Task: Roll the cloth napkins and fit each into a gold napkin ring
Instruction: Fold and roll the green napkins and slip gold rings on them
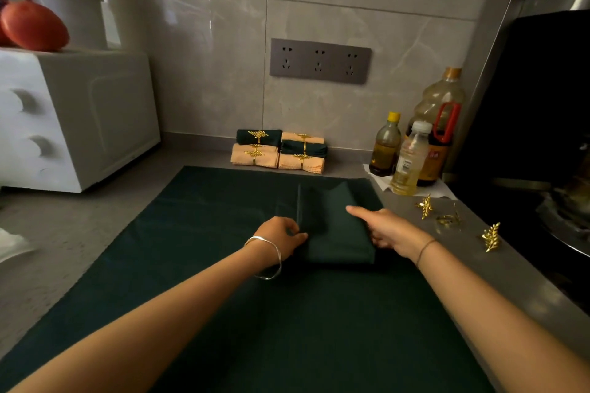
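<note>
A dark green napkin [332, 223] lies folded into a rectangle on a larger dark green cloth [223, 265] spread over the counter. My left hand [281, 238] pinches the napkin's left edge with thumb and curled fingers. My right hand [388, 228] grips its right edge, thumb stretched across the top and fingers tucked under. Three gold leaf napkin rings [424, 206] [448, 220] [491, 237] lie on the bare counter to the right. Several rolled napkins [279, 150], green and peach, each in a gold ring, are stacked against the back wall.
Three oil bottles [412, 156] stand at the back right beside a dark stove [526, 137]. A white appliance [73, 121] with a tomato [33, 25] on top fills the left. A grey socket strip [320, 60] is on the tiled wall.
</note>
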Demonstrator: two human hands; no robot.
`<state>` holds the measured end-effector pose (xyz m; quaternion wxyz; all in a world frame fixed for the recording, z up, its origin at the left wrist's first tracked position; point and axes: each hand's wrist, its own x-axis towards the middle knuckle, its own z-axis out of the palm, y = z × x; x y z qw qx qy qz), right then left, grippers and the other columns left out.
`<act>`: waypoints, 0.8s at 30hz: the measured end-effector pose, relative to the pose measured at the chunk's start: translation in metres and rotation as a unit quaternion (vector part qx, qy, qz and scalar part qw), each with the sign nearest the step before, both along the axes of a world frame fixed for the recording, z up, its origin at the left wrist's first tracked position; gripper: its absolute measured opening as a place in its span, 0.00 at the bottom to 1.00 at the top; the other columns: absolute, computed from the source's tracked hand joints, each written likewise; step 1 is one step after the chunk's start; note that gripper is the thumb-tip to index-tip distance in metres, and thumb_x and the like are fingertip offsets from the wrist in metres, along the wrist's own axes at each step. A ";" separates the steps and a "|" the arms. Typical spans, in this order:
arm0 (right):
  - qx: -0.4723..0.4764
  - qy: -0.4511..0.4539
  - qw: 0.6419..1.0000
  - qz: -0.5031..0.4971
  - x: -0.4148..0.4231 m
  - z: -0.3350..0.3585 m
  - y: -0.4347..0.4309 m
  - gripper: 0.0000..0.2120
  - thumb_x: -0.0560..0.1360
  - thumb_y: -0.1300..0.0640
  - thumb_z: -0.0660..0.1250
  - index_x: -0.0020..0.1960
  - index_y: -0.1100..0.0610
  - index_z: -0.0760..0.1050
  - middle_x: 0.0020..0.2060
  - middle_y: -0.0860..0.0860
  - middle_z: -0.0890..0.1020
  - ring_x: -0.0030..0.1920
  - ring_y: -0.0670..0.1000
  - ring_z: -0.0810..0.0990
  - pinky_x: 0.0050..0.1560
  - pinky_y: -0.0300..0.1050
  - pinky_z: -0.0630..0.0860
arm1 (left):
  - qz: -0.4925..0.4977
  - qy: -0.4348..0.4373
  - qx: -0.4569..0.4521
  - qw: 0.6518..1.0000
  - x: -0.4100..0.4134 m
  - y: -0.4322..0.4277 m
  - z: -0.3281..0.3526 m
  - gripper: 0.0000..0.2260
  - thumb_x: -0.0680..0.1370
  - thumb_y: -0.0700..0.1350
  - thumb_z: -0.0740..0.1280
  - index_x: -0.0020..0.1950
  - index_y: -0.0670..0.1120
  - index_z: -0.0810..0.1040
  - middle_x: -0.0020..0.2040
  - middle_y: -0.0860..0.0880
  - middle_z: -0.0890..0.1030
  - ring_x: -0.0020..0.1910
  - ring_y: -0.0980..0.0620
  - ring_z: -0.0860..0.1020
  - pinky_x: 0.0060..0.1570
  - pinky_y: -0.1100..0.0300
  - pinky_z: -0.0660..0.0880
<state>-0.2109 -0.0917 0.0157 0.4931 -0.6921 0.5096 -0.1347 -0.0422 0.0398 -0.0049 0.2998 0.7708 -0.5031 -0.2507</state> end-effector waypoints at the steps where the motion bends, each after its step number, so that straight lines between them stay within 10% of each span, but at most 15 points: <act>1: 0.015 0.000 0.999 0.033 -0.007 0.001 0.007 0.19 0.72 0.40 0.66 0.47 0.57 0.76 0.27 0.49 0.72 0.26 0.46 0.67 0.25 0.36 0.63 | 0.001 0.001 -0.002 1.000 0.000 0.001 0.000 0.09 0.79 0.50 0.62 0.51 0.45 0.76 0.38 0.52 0.73 0.37 0.56 0.73 0.41 0.63 0.70; 11: -0.031 -0.068 0.994 0.079 -0.050 -0.020 0.044 0.22 0.77 0.51 0.65 0.54 0.71 0.71 0.21 0.49 0.64 0.19 0.44 0.60 0.22 0.34 0.60 | -0.016 0.017 0.000 1.000 -0.006 0.012 0.000 0.07 0.79 0.50 0.62 0.47 0.48 0.75 0.38 0.51 0.75 0.37 0.56 0.74 0.41 0.63 0.71; 24: -0.219 0.002 0.976 0.000 -0.055 -0.035 0.049 0.10 0.74 0.56 0.70 0.39 0.56 0.70 0.22 0.49 0.71 0.19 0.42 0.66 0.24 0.36 0.62 | -0.027 0.008 0.008 1.000 -0.017 0.020 -0.002 0.15 0.78 0.51 0.63 0.33 0.48 0.75 0.31 0.53 0.76 0.34 0.58 0.74 0.38 0.67 0.68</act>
